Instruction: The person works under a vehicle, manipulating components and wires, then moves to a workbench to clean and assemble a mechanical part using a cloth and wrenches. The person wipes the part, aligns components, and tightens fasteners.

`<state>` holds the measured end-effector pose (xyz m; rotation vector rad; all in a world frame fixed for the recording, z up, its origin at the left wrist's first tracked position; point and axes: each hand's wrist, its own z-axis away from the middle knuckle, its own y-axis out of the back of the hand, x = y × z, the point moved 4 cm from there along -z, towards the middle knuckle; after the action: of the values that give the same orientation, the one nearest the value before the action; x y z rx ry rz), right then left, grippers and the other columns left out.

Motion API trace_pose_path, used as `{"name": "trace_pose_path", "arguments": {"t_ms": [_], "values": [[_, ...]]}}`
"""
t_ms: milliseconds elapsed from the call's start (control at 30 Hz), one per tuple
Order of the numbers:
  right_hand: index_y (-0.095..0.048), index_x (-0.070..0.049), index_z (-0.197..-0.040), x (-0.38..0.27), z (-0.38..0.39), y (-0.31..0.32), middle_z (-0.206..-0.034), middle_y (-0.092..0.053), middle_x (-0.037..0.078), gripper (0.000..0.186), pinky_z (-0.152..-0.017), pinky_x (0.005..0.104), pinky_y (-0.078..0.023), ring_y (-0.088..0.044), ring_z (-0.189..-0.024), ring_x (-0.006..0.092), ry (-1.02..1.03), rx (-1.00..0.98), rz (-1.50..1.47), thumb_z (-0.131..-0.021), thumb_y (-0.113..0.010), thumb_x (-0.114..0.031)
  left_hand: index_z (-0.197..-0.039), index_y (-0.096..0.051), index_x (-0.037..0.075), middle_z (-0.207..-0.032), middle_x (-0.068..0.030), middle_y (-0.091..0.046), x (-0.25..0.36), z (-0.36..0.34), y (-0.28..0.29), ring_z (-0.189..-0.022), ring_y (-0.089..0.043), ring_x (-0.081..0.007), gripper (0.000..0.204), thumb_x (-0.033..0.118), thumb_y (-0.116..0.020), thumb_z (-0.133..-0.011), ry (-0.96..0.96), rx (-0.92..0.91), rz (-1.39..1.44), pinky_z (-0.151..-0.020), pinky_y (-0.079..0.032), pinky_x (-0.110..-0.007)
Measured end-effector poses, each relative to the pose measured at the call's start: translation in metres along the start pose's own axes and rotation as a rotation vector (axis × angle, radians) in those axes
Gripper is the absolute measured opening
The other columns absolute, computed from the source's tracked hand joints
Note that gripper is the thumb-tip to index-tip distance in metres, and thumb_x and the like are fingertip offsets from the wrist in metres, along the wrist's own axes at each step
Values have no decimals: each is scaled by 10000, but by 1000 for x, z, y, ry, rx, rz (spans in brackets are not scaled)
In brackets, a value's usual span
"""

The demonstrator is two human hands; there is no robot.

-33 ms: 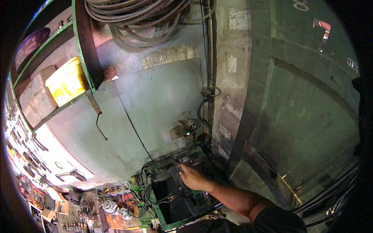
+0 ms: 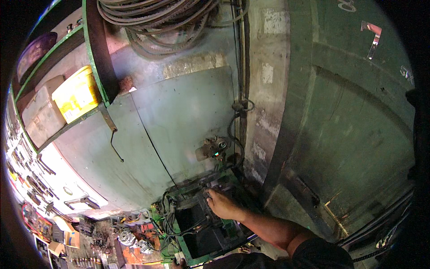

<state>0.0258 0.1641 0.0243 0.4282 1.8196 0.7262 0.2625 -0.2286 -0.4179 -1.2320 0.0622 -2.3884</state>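
Observation:
My right hand [image 2: 222, 205] reaches in from the lower right over a green metal machine frame [image 2: 190, 260] with a dark, open tray-like middle. Its fingers are curled on a dark part at the machine's far side; a ring shows on one finger. The part under the fingers is too dark and covered to name. At the lower edge, beside the frame's near left corner, a small dark shape next to a pale piece [image 2: 179, 257] may be my left hand, but its fingers cannot be made out. Black cables [image 2: 169, 215] run along the machine's left side.
A bench at lower left bears alternators [image 2: 126, 238], a torn cardboard box [image 2: 71, 237] and sockets. Hand tools hang on the bright wall behind. Above are a green shelf with a yellow bucket [image 2: 79, 95] and coiled hoses [image 2: 165, 22]. A green door [image 2: 354, 134] stands right.

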Motion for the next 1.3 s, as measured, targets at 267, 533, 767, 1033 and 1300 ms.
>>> {"name": "trace_pose_path", "arguments": {"t_ms": [267,533,767,1033,1300], "values": [[-588,67,-1387,2,-2,0,-1184,-730,356,376,-960,600,-563,-712,-1102,543,89,64,16,-1103,-617,-176,-1677,-440,133,-1078,-124,-747,13,-8,6,-845,-684,-280,704,355,-681,-1053,-114,64,-84,-705,-535,-465],[-612,67,-1393,-2,2,3,-1219,-727,345,369,-1016,592,-546,-695,-1153,535,64,95,12,-1100,-618,-157,-1493,-487,77,-1223,-162,-657,9,31,-6,-915,-709,-306,636,202,-875,-1005,-46,340,-66,-681,-624,-477],[-637,77,-1347,-3,-1,7,-1264,-715,330,342,-1013,571,-562,-700,-1168,527,77,85,49,-1091,-636,-149,-1494,-480,74,-1290,-156,-697,21,37,-16,-963,-712,-297,592,132,-841,-1027,-11,336,-25,-705,-632,-470],[-666,47,-1337,-13,0,15,-1224,-741,305,328,-1009,559,-566,-721,-1140,506,12,36,81,-1072,-662,-147,-1440,-483,108,-1240,-162,-690,30,48,-26,-964,-702,-305,547,186,-842,-1035,-61,318,-45,-675,-620,-470],[-645,70,-1373,-16,1,18,-1244,-736,325,371,-1041,555,-562,-714,-1178,499,102,77,88,-1073,-661,-146,-1405,-522,89,-1206,-170,-688,28,45,-18,-970,-707,-313,593,256,-904,-984,-34,386,-172,-700,-614,-464]]}}
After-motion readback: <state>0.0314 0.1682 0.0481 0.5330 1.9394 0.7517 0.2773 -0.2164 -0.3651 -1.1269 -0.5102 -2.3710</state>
